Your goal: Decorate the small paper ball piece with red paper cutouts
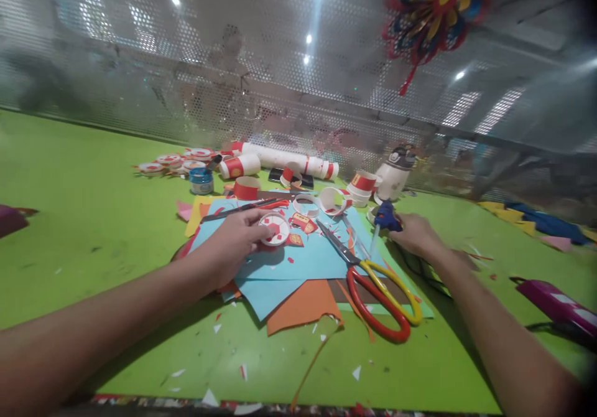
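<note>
My left hand [242, 235] pinches a round white paper disc [274, 229] with a red pattern on its face, held above light blue paper sheets [280, 271]. Over at the right, my right hand [416, 235] is closed around a blue glue gun [387, 216], a pale glue stick poking out of it. Between the hands lie large scissors [373, 280] with one red and one yellow handle, blades pointing away to the left. Small red paper cutouts [302, 223] are scattered beside the disc.
Cut paper cup rings [333, 200], a stack of cups [361, 188] and a long tube of cups [289, 159] stand behind. A blue-lidded jar [201, 181] is back left. Orange paper [305, 305] lies in front; a magenta tool [559, 302] sits far right.
</note>
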`<state>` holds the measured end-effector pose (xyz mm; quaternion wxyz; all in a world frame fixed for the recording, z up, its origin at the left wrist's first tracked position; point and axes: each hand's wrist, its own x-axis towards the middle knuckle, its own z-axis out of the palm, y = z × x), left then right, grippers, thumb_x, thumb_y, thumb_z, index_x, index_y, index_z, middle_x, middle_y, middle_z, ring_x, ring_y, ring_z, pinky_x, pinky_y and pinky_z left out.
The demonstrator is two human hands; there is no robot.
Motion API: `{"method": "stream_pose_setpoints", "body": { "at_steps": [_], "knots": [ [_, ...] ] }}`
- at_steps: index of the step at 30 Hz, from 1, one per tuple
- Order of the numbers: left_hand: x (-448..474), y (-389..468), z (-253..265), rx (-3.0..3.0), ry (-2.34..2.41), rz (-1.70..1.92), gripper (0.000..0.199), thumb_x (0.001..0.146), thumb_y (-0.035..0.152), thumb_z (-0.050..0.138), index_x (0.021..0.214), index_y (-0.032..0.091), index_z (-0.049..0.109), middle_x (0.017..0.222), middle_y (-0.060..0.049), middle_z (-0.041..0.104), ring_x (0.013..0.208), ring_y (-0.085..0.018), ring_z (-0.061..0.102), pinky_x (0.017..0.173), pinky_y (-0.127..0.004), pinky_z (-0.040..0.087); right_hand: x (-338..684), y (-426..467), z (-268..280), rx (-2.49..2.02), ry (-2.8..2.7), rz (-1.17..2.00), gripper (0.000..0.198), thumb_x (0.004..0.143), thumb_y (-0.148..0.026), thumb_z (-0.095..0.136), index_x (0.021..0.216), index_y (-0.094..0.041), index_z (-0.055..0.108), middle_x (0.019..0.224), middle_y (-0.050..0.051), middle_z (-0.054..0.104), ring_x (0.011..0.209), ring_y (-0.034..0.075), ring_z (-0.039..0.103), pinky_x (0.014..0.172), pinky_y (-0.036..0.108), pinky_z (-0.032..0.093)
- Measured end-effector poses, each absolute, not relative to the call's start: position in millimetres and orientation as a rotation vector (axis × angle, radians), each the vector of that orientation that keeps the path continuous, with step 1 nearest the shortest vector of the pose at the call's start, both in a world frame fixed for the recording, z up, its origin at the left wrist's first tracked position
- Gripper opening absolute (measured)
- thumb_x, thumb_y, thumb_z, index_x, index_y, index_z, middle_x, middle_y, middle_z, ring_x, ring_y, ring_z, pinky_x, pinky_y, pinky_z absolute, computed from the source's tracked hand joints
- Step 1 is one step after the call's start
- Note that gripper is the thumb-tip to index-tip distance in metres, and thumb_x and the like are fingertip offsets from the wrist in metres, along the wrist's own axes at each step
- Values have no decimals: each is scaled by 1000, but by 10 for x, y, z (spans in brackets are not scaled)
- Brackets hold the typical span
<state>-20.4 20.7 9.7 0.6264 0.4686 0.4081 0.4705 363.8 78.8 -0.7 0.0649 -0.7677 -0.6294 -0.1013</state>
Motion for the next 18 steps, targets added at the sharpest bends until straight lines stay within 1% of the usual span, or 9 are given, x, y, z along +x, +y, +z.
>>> {"method": "stream_pose_setpoints", "body": {
  "at_steps": [2, 6, 10, 12, 14, 16, 18],
  "knots": [
    [-192, 199, 114, 1046, 939, 1078, 26, 73, 12, 70, 99, 10, 66, 88, -7, 68, 67, -12, 63, 65, -25, 56, 3647, 809, -50, -2305, -1877, -284, 30, 71, -21, 59, 98, -14, 70, 92, 16, 71, 88, 30, 65, 68, 32, 42],
    [-182, 190, 133, 1012, 904, 1075, 22, 75, 8, 66, 97, 10, 64, 88, -7, 68, 68, -14, 65, 69, -30, 59, 3647, 792, -29, -2229, -1801, -244, 25, 67, -20, 62, 89, -14, 71, 86, 16, 71, 84, 32, 65, 65, 34, 42],
    [-189, 197, 127, 1016, 894, 1088, 20, 75, 9, 67, 96, 10, 65, 90, -8, 68, 70, -15, 66, 70, -30, 59, 3654, 685, 162, -2105, -1651, -168, 17, 67, -29, 66, 79, -17, 69, 75, 14, 70, 77, 33, 66, 61, 36, 43],
    [-191, 203, 121, 1019, 902, 1092, 23, 75, 9, 68, 97, 10, 65, 90, -8, 68, 70, -14, 66, 70, -30, 58, 3626, 602, 289, -2014, -1542, -133, 19, 72, -35, 62, 82, -19, 68, 73, 13, 70, 77, 33, 66, 60, 38, 45],
    [-190, 210, 117, 1022, 932, 1090, 28, 74, 9, 68, 102, 11, 64, 88, -7, 68, 69, -13, 66, 69, -28, 57, 3539, 509, 409, -1891, -1455, -57, 25, 79, -42, 54, 91, -23, 65, 72, 11, 70, 74, 31, 67, 57, 39, 48],
    [-187, 215, 114, 1032, 985, 1093, 34, 74, 9, 68, 108, 11, 63, 84, -5, 68, 64, -11, 65, 65, -24, 56, 3380, 410, 503, -1705, -1428, 83, 32, 86, -48, 45, 98, -25, 63, 76, 10, 71, 74, 28, 68, 58, 39, 52],
    [-184, 216, 113, 1033, 1032, 1101, 37, 76, 10, 67, 112, 12, 62, 80, -3, 66, 60, -10, 63, 61, -21, 54, 3167, 303, 556, -1571, -1446, 232, 39, 87, -54, 43, 99, -24, 64, 77, 8, 71, 72, 26, 69, 59, 39, 54]
  ]
}}
